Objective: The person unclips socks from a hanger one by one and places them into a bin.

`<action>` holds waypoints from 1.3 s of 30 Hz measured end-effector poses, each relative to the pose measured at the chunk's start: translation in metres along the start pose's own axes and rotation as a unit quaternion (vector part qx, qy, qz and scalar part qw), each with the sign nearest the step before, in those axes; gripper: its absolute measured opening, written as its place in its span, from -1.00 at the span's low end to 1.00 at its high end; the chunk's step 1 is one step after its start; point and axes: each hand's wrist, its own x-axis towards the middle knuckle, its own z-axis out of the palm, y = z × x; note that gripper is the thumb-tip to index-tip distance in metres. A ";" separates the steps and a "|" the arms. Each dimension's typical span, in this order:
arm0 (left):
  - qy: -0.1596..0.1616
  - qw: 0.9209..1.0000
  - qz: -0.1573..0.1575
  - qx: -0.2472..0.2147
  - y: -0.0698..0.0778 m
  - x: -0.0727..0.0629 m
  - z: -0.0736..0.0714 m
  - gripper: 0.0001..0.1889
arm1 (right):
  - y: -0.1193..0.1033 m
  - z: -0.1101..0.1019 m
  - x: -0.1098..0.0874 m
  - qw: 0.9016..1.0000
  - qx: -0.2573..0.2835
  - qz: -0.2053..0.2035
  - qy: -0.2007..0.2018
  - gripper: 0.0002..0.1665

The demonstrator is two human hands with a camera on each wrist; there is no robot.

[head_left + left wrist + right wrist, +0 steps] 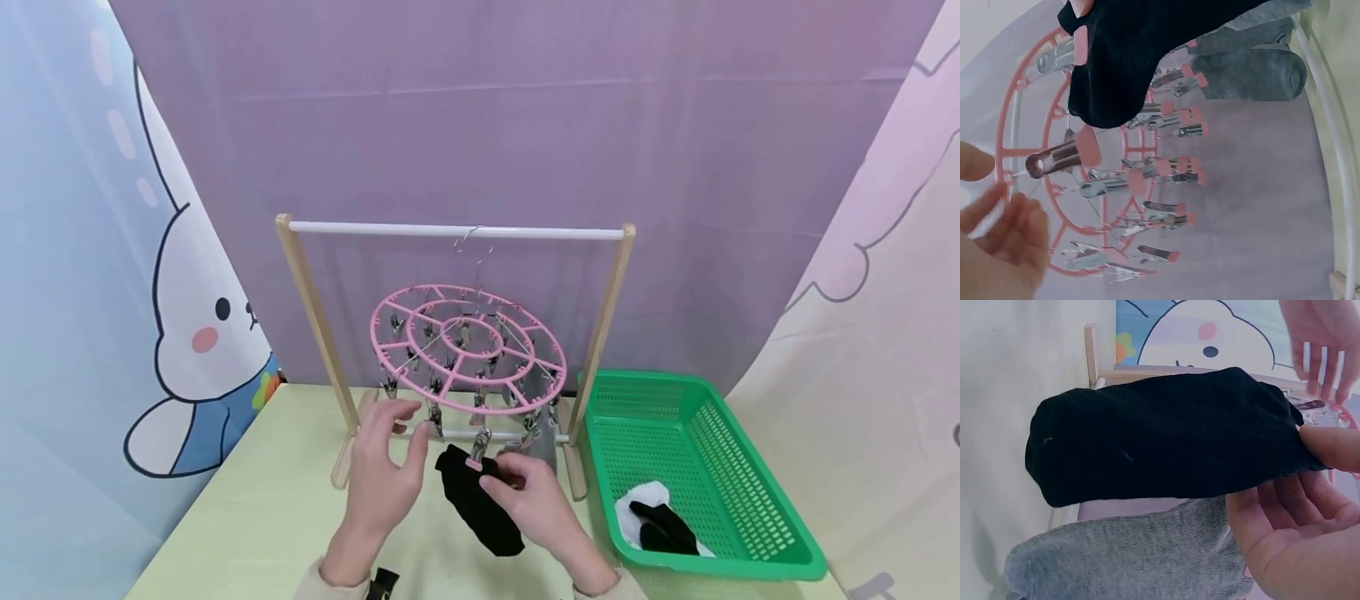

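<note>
A black sock (483,512) hangs by its cuff from a metal clip (480,447) with a pink tip, at the front of a round pink clip hanger (450,377). My right hand (542,500) pinches the cuff's right side between thumb and fingers, as the black sock (1160,440) in the right wrist view also shows. To the left, my left hand (381,467) is raised with spread, slightly bent fingers and holds nothing. In the left wrist view, that hand (1004,237) is beside an unoccupied clip (1060,159). Grey socks (1250,75) hang on the hanger's right side.
The hanger hooks onto the white bar (360,227) of a wooden-legged rack (318,321). At right stands a green basket (750,569) with white (643,493) and black (667,533) socks inside. A small black item (383,582) lies at the table's front edge.
</note>
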 end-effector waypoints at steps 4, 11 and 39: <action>0.002 0.995 0.085 -0.042 0.004 0.002 0.005 -0.85 | -0.002 -0.002 -0.001 1.000 0.013 0.005 -0.003 -0.87; -0.107 0.993 0.040 -0.040 0.011 -0.004 0.018 -0.78 | -0.001 -0.004 -0.002 0.999 0.019 0.019 -0.019 -0.87; -0.307 0.884 -0.298 -0.186 0.004 0.007 0.030 -0.75 | -0.001 -0.007 -0.005 0.999 0.017 0.018 -0.034 -0.82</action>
